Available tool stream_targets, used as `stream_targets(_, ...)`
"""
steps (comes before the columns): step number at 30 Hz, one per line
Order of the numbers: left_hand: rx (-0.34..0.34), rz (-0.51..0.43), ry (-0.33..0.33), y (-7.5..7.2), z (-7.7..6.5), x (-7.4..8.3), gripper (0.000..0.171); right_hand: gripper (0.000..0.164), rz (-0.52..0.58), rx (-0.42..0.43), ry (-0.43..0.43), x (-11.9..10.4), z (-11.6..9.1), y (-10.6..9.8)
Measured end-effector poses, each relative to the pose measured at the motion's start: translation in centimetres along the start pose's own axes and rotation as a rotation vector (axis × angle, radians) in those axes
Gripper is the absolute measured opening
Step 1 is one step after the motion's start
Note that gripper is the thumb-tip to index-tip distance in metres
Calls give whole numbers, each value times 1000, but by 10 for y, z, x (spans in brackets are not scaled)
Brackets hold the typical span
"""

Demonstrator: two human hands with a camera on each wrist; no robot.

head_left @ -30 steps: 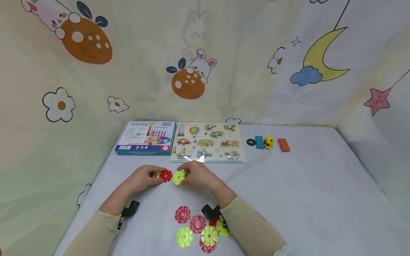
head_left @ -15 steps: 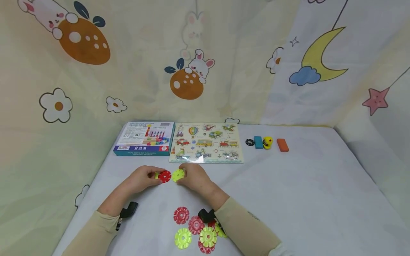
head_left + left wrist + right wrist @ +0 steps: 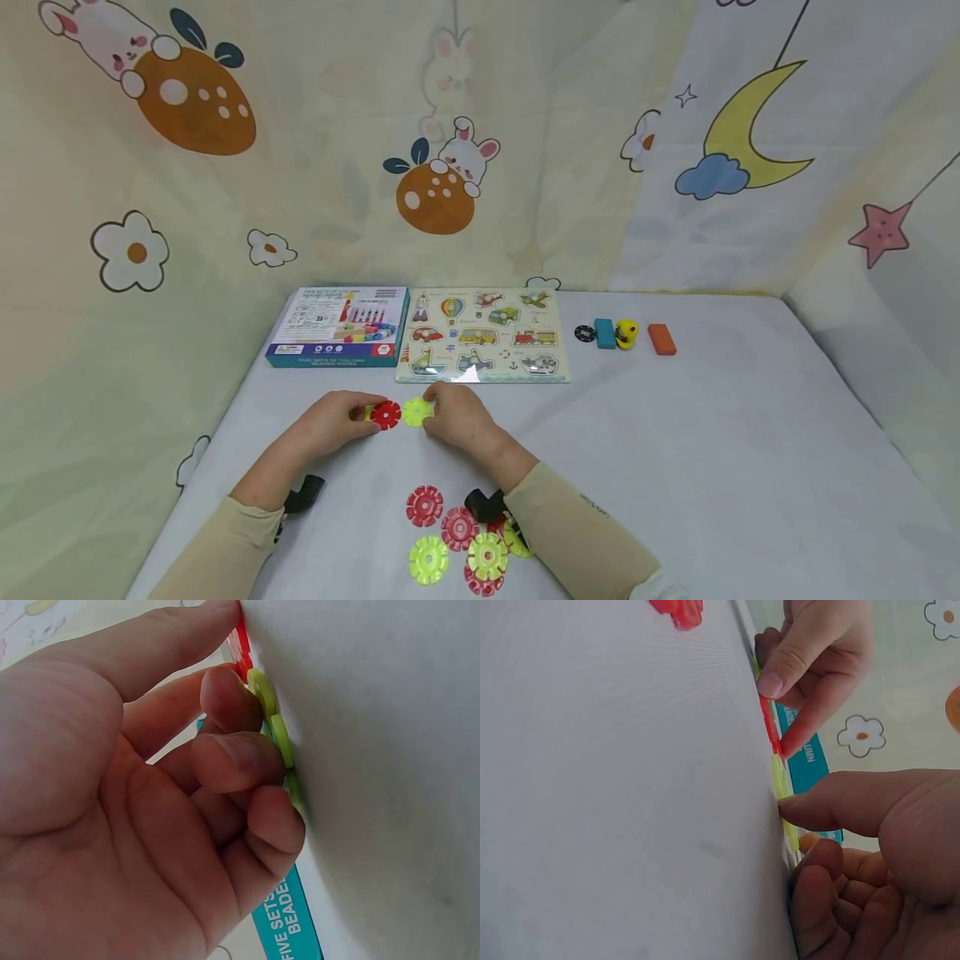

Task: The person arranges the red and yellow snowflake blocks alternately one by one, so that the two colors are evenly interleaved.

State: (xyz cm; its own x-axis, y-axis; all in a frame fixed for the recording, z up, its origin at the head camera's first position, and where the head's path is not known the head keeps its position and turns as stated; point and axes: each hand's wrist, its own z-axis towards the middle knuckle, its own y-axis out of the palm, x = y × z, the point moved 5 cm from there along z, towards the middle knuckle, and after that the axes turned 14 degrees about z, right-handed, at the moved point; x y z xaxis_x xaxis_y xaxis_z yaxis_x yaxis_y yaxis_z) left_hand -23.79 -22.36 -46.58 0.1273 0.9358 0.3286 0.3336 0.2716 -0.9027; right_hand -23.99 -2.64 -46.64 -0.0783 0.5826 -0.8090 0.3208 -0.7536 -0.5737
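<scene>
In the head view my left hand [image 3: 336, 419] pinches a red flower-shaped plastic disc [image 3: 387, 415] between thumb and finger. A yellow-green disc [image 3: 282, 741], partly hidden by the curled fingers, shows under that hand in the left wrist view. My right hand [image 3: 463, 419] pinches another yellow-green notched disc [image 3: 416, 412] by its right side. Edge to edge, the red disc [image 3: 769, 724] and this yellow-green one [image 3: 781, 784] lie flat at the tabletop; whether their slots interlock I cannot tell.
Loose red discs [image 3: 424, 506] and yellow-green discs [image 3: 428, 559] lie near the front, some overlapping, partly under the right sleeve. Behind the hands are a boxed toy [image 3: 337, 327] and a picture puzzle board [image 3: 482, 335]. A blue block [image 3: 604, 333], yellow duck [image 3: 627, 334] and orange block [image 3: 662, 339] sit back right.
The right hand has shifted its grip to the right side of its yellow-green disc, which now lies closer to the red one. The left hand stays almost still.
</scene>
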Motion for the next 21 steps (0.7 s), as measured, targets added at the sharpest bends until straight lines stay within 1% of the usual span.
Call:
stream_targets(4, 21, 50, 17, -1, 0, 2, 49, 37, 9, -2, 3, 2, 1, 1)
stream_targets(8, 44, 83, 29, -1, 1, 12, 52, 36, 15, -9, 0, 3, 1, 1)
stream_targets(15, 40, 92, 89, 4, 13, 39, 52, 37, 26, -19, 2, 4, 2, -1)
stream_targets(18, 33, 90, 95, 6, 16, 44, 49, 36, 33, -29, -3, 4, 3, 0)
stream_targets(21, 20, 75, 85, 8, 19, 44, 46, 36, 36, -35, -8, 3, 2, -1)
